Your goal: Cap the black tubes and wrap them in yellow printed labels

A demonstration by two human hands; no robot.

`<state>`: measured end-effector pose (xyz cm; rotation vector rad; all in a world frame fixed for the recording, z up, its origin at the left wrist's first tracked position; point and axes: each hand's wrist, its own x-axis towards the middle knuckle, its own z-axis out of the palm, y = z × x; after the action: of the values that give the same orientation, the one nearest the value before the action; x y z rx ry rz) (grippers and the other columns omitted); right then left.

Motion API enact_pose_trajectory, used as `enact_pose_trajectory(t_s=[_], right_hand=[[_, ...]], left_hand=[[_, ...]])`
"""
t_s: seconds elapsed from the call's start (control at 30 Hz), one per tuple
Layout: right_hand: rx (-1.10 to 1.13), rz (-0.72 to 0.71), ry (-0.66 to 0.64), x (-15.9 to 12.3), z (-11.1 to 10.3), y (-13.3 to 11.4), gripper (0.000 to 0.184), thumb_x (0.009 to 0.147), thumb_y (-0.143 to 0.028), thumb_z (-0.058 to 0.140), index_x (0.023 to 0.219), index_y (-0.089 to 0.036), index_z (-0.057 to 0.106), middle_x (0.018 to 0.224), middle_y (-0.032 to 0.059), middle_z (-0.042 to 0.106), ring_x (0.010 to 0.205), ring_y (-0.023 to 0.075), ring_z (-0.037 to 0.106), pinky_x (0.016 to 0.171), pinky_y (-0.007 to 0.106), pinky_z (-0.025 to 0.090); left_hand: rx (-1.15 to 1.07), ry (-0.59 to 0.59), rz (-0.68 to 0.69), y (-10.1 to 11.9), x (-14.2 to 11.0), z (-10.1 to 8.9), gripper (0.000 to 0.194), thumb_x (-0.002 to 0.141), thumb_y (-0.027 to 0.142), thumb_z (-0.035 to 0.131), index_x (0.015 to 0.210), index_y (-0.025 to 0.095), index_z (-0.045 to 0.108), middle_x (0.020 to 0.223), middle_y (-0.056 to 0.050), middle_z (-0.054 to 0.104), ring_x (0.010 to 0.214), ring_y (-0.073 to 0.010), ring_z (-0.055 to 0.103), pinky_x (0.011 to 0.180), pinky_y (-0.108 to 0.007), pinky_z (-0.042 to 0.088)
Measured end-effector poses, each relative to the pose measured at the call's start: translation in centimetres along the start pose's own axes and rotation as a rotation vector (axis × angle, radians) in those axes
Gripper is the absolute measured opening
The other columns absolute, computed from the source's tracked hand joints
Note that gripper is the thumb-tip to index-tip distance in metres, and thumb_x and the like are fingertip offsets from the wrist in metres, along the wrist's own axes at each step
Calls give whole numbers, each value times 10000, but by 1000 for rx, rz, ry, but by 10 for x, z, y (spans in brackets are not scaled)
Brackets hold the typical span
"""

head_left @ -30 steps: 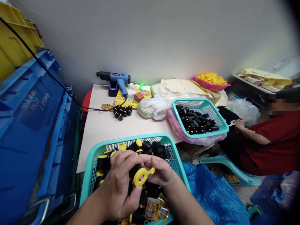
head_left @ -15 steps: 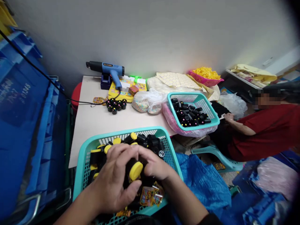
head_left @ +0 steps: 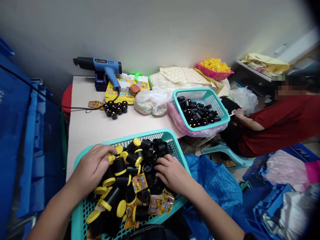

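Note:
A turquoise mesh basket (head_left: pixel 178 148) in front of me is heaped with black plastic cylinders (head_left: pixel 148 167), many wearing yellow caps (head_left: pixel 121 208). On its left side my left hand (head_left: pixel 93 165) is closed, thumb and fingers pinching a yellow-capped cylinder (head_left: pixel 111 158) that is largely covered by the hand. My right hand (head_left: pixel 173 173) reaches over the uncapped cylinders on the right, fingers bent and slightly apart, tips touching the pile; its thumb is hidden. Small printed orange packets (head_left: pixel 140 182) lie among the cylinders.
A blue heat gun (head_left: pixel 107 66) rests on its stand by several short black cylinders (head_left: pixel 114 115). Bags of colourful beads (head_left: pixel 145 103), a second turquoise basket (head_left: pixel 226 116) and a pink basket of yellow parts (head_left: pixel 218 76) stand farther right. A person in red (head_left: pixel 282 123) sits there. Blue crates (head_left: pixel 32 133) stand left.
My hands were together around a black cylinder with a yellow cap. They have separated, the left to the basket's left side and the right onto the uncapped cylinders. The view has shifted.

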<state>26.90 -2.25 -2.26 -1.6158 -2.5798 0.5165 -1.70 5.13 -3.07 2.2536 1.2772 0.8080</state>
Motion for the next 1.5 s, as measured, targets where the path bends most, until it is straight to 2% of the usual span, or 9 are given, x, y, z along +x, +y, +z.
enact_pose_trajectory(t_s=[0.17,0.33,0.53,0.63,0.73,0.83,1.13,1.33,1.5], right_hand=[[-7,100,26,3,-4,16,384,965,-372,418,762,-160,665,749,65,621,791,193,504,759,346,392],[72,81,173,19,3,20,369,947,-369,459,1235,-156,547,1211,117,571,1092,237,459,941,382,375],[114,-27,-4,4,5,7,369,913,-494,474,1008,-172,629,976,76,645,926,216,525,838,377,408],[163,-35,78,0,2,14,340,959,-403,406,887,-176,648,906,63,658,871,188,547,824,351,413],[122,119,258,10,7,23,319,963,-334,399,1127,-159,609,1216,130,594,1136,235,494,976,406,367],[52,223,211,20,15,19,519,918,-402,483,1346,-110,451,1415,193,432,1309,302,361,1066,482,290],[342,110,93,8,-1,1,417,939,-219,371,1347,-148,426,1242,125,619,1120,221,585,941,345,454],[66,496,-46,51,-9,15,285,936,-262,430,1034,-142,669,957,163,726,893,281,691,761,367,512],[46,603,-75,82,-2,12,177,837,-198,587,833,-88,725,893,239,718,835,317,701,685,381,526]], left_hand=[[-141,75,-148,4,-12,7,376,869,360,329,1172,220,502,834,-3,671,784,-212,644,690,-310,491],[-68,148,-179,6,-12,8,343,858,303,313,1113,229,530,743,19,644,642,-185,627,662,-298,495],[99,65,10,-9,0,9,303,877,344,395,1115,226,542,942,-51,696,843,-229,672,707,-322,528],[92,-1,167,-12,2,10,284,884,325,427,1121,263,571,1063,-39,684,964,-230,648,829,-341,514],[91,8,192,-15,2,11,301,881,320,444,1146,281,580,1127,-41,650,1018,-245,623,891,-377,496],[115,49,192,-19,0,9,318,881,329,441,1165,288,579,1184,-62,598,1071,-278,585,910,-436,480],[74,15,150,-15,3,5,259,883,332,459,1084,299,620,1109,-38,665,1010,-260,640,870,-398,521],[-35,-80,24,0,43,-17,280,878,431,466,938,256,676,939,-18,743,869,-213,699,768,-292,558],[206,-77,-114,-42,118,-32,347,845,472,479,935,186,653,968,-90,716,856,-243,680,690,-321,561]])
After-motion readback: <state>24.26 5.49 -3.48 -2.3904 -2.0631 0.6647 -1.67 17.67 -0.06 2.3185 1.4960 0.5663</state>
